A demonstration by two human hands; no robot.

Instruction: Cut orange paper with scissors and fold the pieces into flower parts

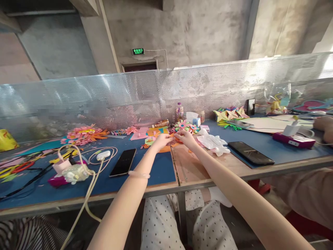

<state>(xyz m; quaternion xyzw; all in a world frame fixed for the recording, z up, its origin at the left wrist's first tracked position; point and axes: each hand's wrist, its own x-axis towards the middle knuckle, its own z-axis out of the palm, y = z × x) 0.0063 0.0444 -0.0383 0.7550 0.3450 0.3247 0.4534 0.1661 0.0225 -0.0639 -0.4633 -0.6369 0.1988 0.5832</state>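
My left hand (163,139) and my right hand (186,138) meet over the far part of the table, fingers pinched together. Between their fingertips is a small piece of orange paper (177,139), partly covered by the fingers. Just behind them lies a bunch of colourful paper flowers (184,125). Loose orange, pink and green paper pieces (150,139) are scattered beside my left hand. A crumpled white plastic bag or tissue (213,143) lies to the right of my right hand.
A black phone (123,162) lies left of my arms, another phone (251,152) to the right. Charging cables (91,187) and a power strip (57,180) occupy the left side. A perforated metal screen (161,90) stands behind. A co-worker's hand (324,125) rests at far right.
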